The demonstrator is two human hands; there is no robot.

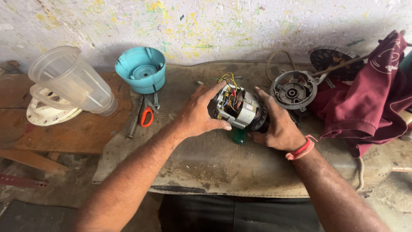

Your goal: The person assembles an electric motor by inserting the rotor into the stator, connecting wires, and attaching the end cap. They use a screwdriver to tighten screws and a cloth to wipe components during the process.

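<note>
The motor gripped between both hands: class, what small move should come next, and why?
Probably lift the motor slightly off the green-handled tool lying under it. The left hand and right hand already clasp its two ends, its coloured wires face up, and the handle beneath likely keeps it from sitting flat on the worn mat.

We look down from head height, close over the bench (pixel 206 172), facing the paint-spattered wall (pixel 214 25) behind it; our one view takes in the bench from edge to wall.
</note>
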